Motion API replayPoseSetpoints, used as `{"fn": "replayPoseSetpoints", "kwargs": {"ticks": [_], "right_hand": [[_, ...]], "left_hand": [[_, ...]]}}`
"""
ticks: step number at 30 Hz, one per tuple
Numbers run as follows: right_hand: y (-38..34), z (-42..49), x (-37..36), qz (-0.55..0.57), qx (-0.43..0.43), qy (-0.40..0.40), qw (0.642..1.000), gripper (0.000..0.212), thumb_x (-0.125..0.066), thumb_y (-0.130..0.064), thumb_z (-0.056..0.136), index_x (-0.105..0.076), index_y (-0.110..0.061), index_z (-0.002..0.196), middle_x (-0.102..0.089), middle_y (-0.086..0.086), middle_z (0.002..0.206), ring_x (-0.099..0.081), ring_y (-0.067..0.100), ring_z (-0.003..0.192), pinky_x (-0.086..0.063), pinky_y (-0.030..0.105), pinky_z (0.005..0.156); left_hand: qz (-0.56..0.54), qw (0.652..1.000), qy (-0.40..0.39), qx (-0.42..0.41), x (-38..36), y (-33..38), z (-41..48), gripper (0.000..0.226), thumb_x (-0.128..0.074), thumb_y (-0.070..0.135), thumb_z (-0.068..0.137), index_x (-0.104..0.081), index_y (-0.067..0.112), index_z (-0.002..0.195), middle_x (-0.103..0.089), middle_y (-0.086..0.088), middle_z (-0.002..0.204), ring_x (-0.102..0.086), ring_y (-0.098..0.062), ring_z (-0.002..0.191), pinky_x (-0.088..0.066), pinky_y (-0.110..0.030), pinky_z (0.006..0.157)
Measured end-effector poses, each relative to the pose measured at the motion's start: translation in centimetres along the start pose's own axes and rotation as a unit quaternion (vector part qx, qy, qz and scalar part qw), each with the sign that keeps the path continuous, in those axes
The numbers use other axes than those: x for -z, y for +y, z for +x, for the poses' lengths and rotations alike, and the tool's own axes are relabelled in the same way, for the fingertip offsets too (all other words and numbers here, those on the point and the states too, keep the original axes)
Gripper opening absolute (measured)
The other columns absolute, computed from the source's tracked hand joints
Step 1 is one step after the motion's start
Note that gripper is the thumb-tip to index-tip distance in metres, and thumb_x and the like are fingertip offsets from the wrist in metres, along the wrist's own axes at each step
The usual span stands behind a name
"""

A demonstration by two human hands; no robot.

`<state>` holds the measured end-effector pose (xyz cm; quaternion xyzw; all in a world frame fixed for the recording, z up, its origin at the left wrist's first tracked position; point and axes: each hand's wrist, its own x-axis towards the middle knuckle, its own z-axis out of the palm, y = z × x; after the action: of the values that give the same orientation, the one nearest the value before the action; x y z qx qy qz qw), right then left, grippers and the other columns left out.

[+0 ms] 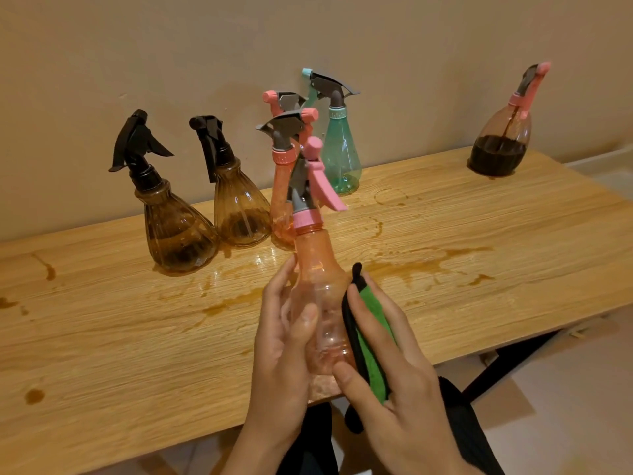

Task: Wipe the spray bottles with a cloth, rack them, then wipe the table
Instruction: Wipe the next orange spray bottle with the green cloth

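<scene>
Two-handed, holds pink spray bottle (319,269) above near edge of table (137,337), left hand (281,341) wrapped round its belly, right hand (397,375) clamping green cloth (369,337) to its side; seems empty, light, thin-walled, wet-slick, so grip the narrow waist.

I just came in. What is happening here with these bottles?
A person's left grip holds an orange spray bottle over the table, and the right grip holds a green cloth against its side. Other spray bottles stand on the table behind; no rack is in view. Brown spills lie on the wood.
</scene>
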<state>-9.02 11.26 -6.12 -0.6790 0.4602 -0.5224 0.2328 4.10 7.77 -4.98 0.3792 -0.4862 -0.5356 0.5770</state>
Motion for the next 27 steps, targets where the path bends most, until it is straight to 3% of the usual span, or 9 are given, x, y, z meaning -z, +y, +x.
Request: {"fn": "replayPoseSetpoints", "kwargs": {"ticks": [2, 5, 8, 11, 14, 19, 22, 25, 27], "right_hand": [[0.1, -0.2, -0.3, 0.016, -0.005, 0.010, 1.000, 0.060, -0.056, -0.048, 0.099, -0.035, -0.043, 0.155, -0.026, -0.011, 0.166, -0.027, 0.006, 0.152, -0.032, 0.010, 0.112], [-0.2, 0.6, -0.2, 0.066, -0.029, 0.001, 0.997, 0.056, -0.050, -0.057, 0.100, -0.035, -0.049, 0.153, -0.025, -0.017, 0.165, -0.027, 0.003, 0.151, -0.032, 0.010, 0.110], [-0.5, 1.0, 0.0, 0.080, -0.019, -0.011, 0.997, 0.051, -0.040, -0.058, 0.103, -0.037, -0.047, 0.153, -0.025, -0.018, 0.165, -0.027, 0.002, 0.151, -0.031, 0.010, 0.111], [-0.4, 1.3, 0.1, 0.059, -0.013, -0.004, 0.998, 0.048, -0.044, -0.043, 0.105, -0.039, -0.046, 0.152, -0.026, -0.018, 0.165, -0.026, 0.002, 0.151, -0.029, 0.009, 0.112], [-0.3, 1.4, 0.4, 0.027, -0.007, 0.001, 1.000, 0.051, -0.049, -0.034, 0.102, -0.041, -0.045, 0.151, -0.027, -0.017, 0.164, -0.026, 0.004, 0.151, -0.029, 0.014, 0.115], [-0.1, 1.5, 0.2, 0.001, -0.020, -0.021, 1.000, 0.052, -0.052, -0.038, 0.103, -0.038, -0.048, 0.152, -0.025, -0.022, 0.164, -0.024, 0.001, 0.151, -0.026, 0.014, 0.116], [0.0, 2.9, 0.6, 0.036, -0.040, -0.030, 0.998, 0.050, -0.051, -0.038, 0.105, -0.038, -0.049, 0.152, -0.033, -0.026, 0.159, -0.028, -0.004, 0.148, -0.026, 0.010, 0.113], [-0.3, 4.5, 1.3, 0.079, -0.060, -0.028, 0.995, 0.051, -0.052, -0.032, 0.104, -0.039, -0.043, 0.152, -0.042, -0.030, 0.152, -0.034, -0.011, 0.142, -0.030, 0.006, 0.109], [-0.7, 4.8, 1.2, 0.041, -0.033, -0.024, 0.998, 0.049, -0.051, -0.031, 0.105, -0.040, -0.041, 0.152, -0.040, -0.027, 0.155, -0.032, -0.010, 0.144, -0.027, 0.005, 0.109]], "left_hand": [[0.002, 1.000, -0.008, 0.005, 0.2, 0.0, 0.1, 0.061, -0.068, 0.044, 0.082, -0.054, 0.033, 0.141, -0.068, -0.002, 0.135, -0.067, -0.025, 0.124, -0.057, -0.034, 0.092], [0.057, 0.998, -0.022, -0.011, 0.1, 0.2, 0.3, 0.077, -0.082, 0.060, 0.073, -0.051, 0.033, 0.139, -0.067, 0.004, 0.134, -0.065, -0.018, 0.125, -0.054, -0.031, 0.095], [0.067, 0.997, 0.002, -0.031, 0.1, 0.2, 0.4, 0.080, -0.082, 0.070, 0.070, -0.053, 0.041, 0.139, -0.063, 0.005, 0.141, -0.062, -0.017, 0.130, -0.054, -0.035, 0.101], [0.080, 0.995, 0.016, -0.049, 0.1, -0.1, 0.2, 0.080, -0.081, 0.060, 0.074, -0.051, 0.042, 0.146, -0.061, 0.008, 0.145, -0.058, -0.015, 0.135, -0.048, -0.044, 0.110], [0.061, 0.997, -0.012, -0.043, -0.5, 0.0, 0.1, 0.065, -0.069, 0.045, 0.083, -0.048, 0.055, 0.143, -0.059, 0.014, 0.146, -0.058, -0.014, 0.135, -0.051, -0.041, 0.108], [0.066, 0.996, -0.018, -0.050, -0.6, 0.2, 0.1, 0.050, -0.067, 0.044, 0.092, -0.053, 0.057, 0.138, -0.063, 0.020, 0.139, -0.061, -0.005, 0.129, -0.051, -0.016, 0.095], [0.074, 0.996, -0.024, -0.046, -0.4, 0.0, 0.1, 0.054, -0.070, 0.041, 0.093, -0.052, 0.048, 0.144, -0.061, 0.014, 0.144, -0.058, -0.010, 0.134, -0.052, -0.027, 0.104], [0.101, 0.993, -0.049, -0.047, -0.4, -0.3, 0.2, 0.056, -0.066, 0.043, 0.093, -0.049, 0.054, 0.145, -0.056, 0.012, 0.148, -0.054, -0.011, 0.139, -0.047, -0.042, 0.112], [0.099, 0.992, -0.053, -0.057, -0.6, -0.1, 0.2, 0.053, -0.061, 0.042, 0.094, -0.049, 0.055, 0.144, -0.056, 0.014, 0.148, -0.053, -0.010, 0.139, -0.047, -0.038, 0.112]]}}
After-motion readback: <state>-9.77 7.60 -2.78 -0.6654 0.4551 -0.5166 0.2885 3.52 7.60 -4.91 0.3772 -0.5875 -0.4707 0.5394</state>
